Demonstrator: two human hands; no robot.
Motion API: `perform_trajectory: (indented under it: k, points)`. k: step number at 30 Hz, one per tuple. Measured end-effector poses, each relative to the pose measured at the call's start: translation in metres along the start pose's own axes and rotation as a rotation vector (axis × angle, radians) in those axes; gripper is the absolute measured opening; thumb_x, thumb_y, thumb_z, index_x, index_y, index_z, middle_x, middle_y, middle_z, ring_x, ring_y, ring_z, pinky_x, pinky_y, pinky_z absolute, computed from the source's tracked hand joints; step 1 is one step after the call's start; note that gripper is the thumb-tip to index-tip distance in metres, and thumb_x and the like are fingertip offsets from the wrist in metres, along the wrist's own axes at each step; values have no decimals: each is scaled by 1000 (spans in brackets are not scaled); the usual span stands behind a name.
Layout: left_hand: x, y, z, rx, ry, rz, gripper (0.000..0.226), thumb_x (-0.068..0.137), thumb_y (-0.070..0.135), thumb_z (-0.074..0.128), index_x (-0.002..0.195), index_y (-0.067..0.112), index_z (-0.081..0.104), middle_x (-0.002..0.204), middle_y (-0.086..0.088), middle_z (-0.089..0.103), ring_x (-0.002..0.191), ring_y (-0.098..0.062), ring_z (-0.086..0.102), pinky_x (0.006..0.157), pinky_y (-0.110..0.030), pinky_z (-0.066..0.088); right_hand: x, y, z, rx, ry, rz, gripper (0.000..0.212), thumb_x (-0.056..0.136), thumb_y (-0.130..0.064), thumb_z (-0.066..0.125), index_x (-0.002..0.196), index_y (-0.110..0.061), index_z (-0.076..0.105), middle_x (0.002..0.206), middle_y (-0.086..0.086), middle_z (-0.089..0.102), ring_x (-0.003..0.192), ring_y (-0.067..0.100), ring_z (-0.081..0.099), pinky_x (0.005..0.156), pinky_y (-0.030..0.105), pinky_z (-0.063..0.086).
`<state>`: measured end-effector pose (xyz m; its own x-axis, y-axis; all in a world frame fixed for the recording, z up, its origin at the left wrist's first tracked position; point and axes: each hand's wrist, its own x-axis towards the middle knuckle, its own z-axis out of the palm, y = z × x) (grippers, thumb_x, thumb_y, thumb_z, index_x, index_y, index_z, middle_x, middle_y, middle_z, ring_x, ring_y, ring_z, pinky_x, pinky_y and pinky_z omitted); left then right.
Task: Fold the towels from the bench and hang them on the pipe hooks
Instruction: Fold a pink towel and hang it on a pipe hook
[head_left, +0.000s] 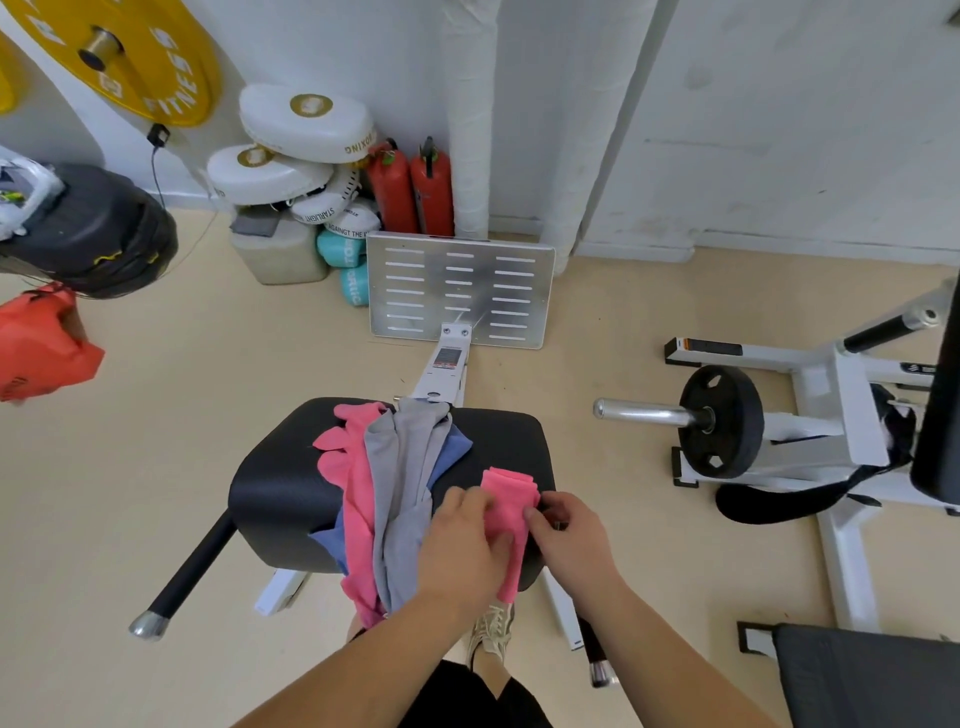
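A black padded bench (291, 499) stands in front of me with a loose pile of towels on it: a pink towel (356, 483), a grey towel (402, 467) over it and a blue towel (452, 449) underneath. To the right of the pile lies a narrow folded pink towel (511, 506), its lower end hanging over the bench's front edge. My left hand (460, 545) presses on its left side, and my right hand (569, 538) pinches its right edge. A white wrapped pipe (470, 119) runs up the back wall; no hooks are in view.
A metal footplate (460, 288) stands beyond the bench. Two red extinguishers (410, 189), white boxing pads (306, 124) and a yellow weight plate (140, 57) sit at the back left. A white machine with a black weight plate (719, 421) stands right. Black bar handles (192, 566) stick out below the bench.
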<state>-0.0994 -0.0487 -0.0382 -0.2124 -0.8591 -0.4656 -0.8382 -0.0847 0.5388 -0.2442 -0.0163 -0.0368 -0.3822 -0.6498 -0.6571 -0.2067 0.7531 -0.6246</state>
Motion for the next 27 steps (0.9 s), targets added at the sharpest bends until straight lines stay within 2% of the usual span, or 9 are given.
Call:
perform_trajectory:
  k: [4,10,13,15,16,18,21,24,27]
  points:
    - [12,-8,3,-128,9,-135,45,73,37,76,110,27,52,105,8,54,93,-14,58,77,-32,54,2,-2,1,-18,-2,13,20,95,-18,64,113,-25,66,93,-8,71,84,3,64,63,16,43]
    - [14,6,-3,-129,-132,11,22,75,37,75,91,29,61,90,7,57,79,-11,58,64,-25,48,-10,-8,-17,-35,-127,-50,38,86,-11,63,123,-19,58,102,5,69,92,17,65,86,37,56]
    - [3,15,-32,-78,-72,146,29,70,40,71,97,30,64,94,9,54,85,-11,57,75,-36,55,-25,-27,-41,-263,-256,-307,79,79,-21,75,150,-25,41,141,-5,52,128,8,51,113,32,43]
    - [-11,18,-60,-90,-97,229,31,70,35,70,100,32,66,93,11,57,86,-9,59,78,-39,55,-42,-56,-54,-361,-340,-461,87,78,-23,80,154,-28,38,153,-12,40,145,6,35,121,29,31]
    - [-20,18,-75,-87,-114,272,33,71,34,72,103,33,67,94,11,59,86,-7,59,79,-38,55,-49,-72,-58,-395,-389,-511,83,77,-25,83,151,-30,44,152,-14,44,145,3,34,121,27,31]
    - [-40,14,-107,-63,-113,331,39,75,41,76,112,38,66,98,15,60,91,-2,60,81,-29,54,-65,-103,-62,-447,-473,-569,61,74,-29,87,130,-34,63,130,-18,64,125,-1,56,107,25,47]
    - [-74,2,-151,-127,-39,271,41,76,47,75,114,43,61,100,21,64,92,2,62,78,-19,54,-89,-139,-53,-456,-470,-586,36,71,-35,83,104,-36,69,101,-11,74,95,7,70,90,40,59]
    - [-107,-26,-186,-276,36,147,37,74,40,78,107,38,63,97,14,70,87,-2,67,77,-29,61,-114,-164,-29,-434,-408,-656,31,69,-40,82,97,-34,69,93,-8,72,89,9,69,86,40,59]
    - [-141,-67,-212,-544,74,43,37,73,36,87,105,36,68,100,4,74,88,-14,73,74,-38,64,-141,-185,6,-304,-417,-690,21,79,-24,84,93,-29,70,91,-10,74,87,7,70,80,32,60]
